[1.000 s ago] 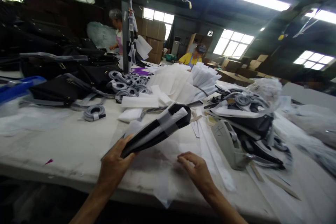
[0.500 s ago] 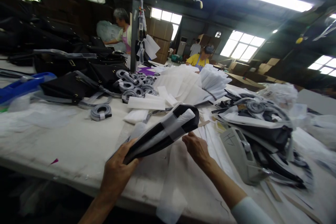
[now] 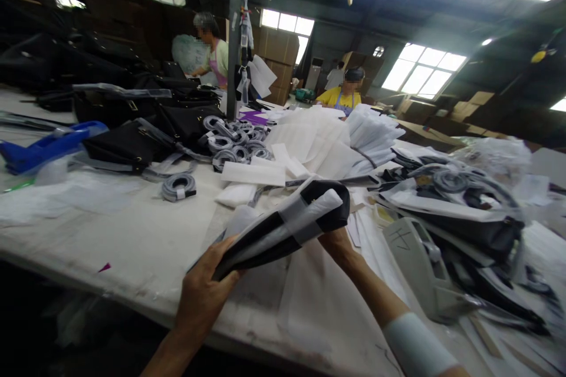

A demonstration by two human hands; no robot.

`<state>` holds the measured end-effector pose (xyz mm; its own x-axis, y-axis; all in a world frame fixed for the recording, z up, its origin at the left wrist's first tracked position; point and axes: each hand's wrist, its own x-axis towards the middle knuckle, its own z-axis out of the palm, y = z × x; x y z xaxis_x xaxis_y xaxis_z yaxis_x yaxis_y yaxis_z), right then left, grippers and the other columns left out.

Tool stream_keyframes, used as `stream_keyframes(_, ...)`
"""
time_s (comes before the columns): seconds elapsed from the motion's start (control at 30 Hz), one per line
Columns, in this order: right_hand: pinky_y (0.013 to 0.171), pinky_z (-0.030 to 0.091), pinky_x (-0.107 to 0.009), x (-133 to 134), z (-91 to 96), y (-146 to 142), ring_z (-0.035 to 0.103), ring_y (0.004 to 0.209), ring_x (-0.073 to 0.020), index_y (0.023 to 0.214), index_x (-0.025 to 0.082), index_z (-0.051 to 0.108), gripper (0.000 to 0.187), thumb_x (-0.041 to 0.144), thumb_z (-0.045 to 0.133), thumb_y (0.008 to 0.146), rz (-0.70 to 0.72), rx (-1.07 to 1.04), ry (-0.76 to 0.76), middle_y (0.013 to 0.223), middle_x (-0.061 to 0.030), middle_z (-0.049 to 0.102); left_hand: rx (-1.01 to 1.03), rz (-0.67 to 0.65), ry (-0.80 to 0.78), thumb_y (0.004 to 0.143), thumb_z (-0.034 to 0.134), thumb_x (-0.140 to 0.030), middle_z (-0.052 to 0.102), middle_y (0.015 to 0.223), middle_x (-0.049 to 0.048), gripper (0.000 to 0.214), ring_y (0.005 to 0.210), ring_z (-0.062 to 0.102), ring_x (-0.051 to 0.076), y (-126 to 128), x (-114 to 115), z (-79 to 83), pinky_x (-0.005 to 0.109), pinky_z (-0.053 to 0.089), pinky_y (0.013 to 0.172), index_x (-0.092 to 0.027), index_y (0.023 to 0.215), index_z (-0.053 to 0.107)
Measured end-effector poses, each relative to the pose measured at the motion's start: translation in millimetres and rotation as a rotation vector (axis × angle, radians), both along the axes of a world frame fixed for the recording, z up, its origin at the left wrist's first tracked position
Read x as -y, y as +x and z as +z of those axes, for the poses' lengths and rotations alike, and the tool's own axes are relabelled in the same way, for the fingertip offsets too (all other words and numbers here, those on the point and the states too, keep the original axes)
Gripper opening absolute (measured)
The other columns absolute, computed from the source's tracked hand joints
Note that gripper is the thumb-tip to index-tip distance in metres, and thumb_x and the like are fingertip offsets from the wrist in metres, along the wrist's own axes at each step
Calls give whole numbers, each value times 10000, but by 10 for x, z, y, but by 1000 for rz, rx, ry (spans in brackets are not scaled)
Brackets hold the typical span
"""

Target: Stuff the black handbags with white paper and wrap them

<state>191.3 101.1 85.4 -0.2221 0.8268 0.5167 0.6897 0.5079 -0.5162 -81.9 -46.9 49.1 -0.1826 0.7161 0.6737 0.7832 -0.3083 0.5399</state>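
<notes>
Now the right hand (image 3: 339, 242) is up at the far end of the black piece (image 3: 269, 235). A second ago it lay flat on the white sheet (image 3: 318, 306) on the table (image 3: 132, 235). Then it slid away from the body and rose. It now sits just under the rounded far end of the black piece and touches it. Its fingers are hidden behind that end, so I cannot tell if they are closed on it.

The left hand (image 3: 201, 300) has not let go. It grips the near end of the black piece, with the thumb on top and the fingers below. The black piece is long, folded and wrapped with white paper. It is held up off the table, tilted, in the middle of the scene. So it now has a hand at each end, not just one.

To the right, near the right arm, a grey tape holder (image 3: 420, 271) stands on the table. To the far left lie grey strap rolls (image 3: 178, 186) and black bags (image 3: 128, 141). Far away, a person in yellow (image 3: 342, 97) works at the table.
</notes>
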Motion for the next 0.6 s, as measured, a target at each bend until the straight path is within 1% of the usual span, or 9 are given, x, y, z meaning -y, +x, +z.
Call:
stream_keyframes(0.13, 635, 553, -307, 782, -61, 229, 667, 693, -201, 835, 214, 694, 275, 386, 509, 945, 49, 76, -143, 825, -65, 717, -8, -11, -8, 877, 589, -299, 684, 1158, 12, 396, 1066, 674, 203, 9, -21, -8, 319, 530, 980, -252, 1269, 550)
stream_keyframes(0.2, 826, 561, -339, 1203, -149, 235, 682, 956, -246, 1115, 214, 675, 317, 437, 590, 906, 174, 165, -123, 1074, -100, 717, -26, -22, -4, 888, 586, -297, 680, 1170, 22, 395, 1079, 667, 200, 25, -27, 1, 316, 527, 979, -241, 1277, 543)
stream_keyframes(0.23, 897, 545, -369, 1375, -214, 220, 652, 1066, -285, 1281, 189, 594, 546, 498, 665, 837, 251, 230, -69, 1196, -131, 680, -43, -30, 3, 894, 580, -290, 681, 1171, 28, 391, 1079, 665, 197, 39, -27, 6, 312, 527, 974, -234, 1279, 541)
stream_keyframes(0.3, 945, 521, -406, 1609, -375, 175, 612, 1146, -325, 1362, 172, 524, 743, 544, 733, 753, 345, 298, 65, 1270, -152, 646, -95, -45, 32, 906, 560, -258, 685, 1162, 39, 373, 1066, 666, 191, 77, -18, 14, 307, 528, 955, -221, 1277, 543)
stream_keyframes(0.33, 933, 522, -409, 1675, -463, 151, 613, 1139, -328, 1328, 182, 551, 710, 532, 746, 742, 373, 310, 109, 1258, -148, 654, -131, -51, 55, 912, 544, -232, 689, 1155, 43, 364, 1056, 666, 189, 101, -11, 17, 309, 528, 942, -215, 1276, 545)
stream_keyframes(0.4, 856, 535, -374, 1744, -624, 98, 656, 1026, -287, 1119, 226, 664, 374, 425, 710, 805, 376, 261, 117, 1115, -104, 714, -216, -67, 91, 919, 504, -179, 692, 1155, 52, 371, 1052, 661, 191, 151, 7, 23, 318, 523, 914, -204, 1288, 542)
stream_keyframes(0.47, 756, 531, -321, 1792, -715, 25, 676, 858, -234, 884, 234, 700, 138, 350, 627, 875, 342, 132, -22, 901, -67, 732, -303, -90, 111, 926, 467, -144, 693, 1167, 61, 387, 1050, 653, 199, 204, 23, 31, 331, 510, 887, -190, 1303, 537)
stream_keyframes(0.53, 663, 517, -281, 1863, -685, -73, 669, 714, -201, 749, 213, 689, 299, 413, 551, 924, 270, -66, -350, 729, -55, 702, -375, -119, 128, 936, 447, -133, 694, 1174, 68, 385, 1032, 651, 202, 258, 33, 43, 337, 490, 868, -178, 1306, 543)
stream_keyframes(0.6, 613, 526, -282, 1965, -524, -167, 685, 667, -207, 840, 195, 712, 483, 593, 455, 934, 216, -288, -796, 727, -72, 708, -415, -150, 155, 943, 435, -119, 695, 1172, 72, 380, 1022, 645, 201, 310, 34, 53, 340, 469, 870, -172, 1300, 556)
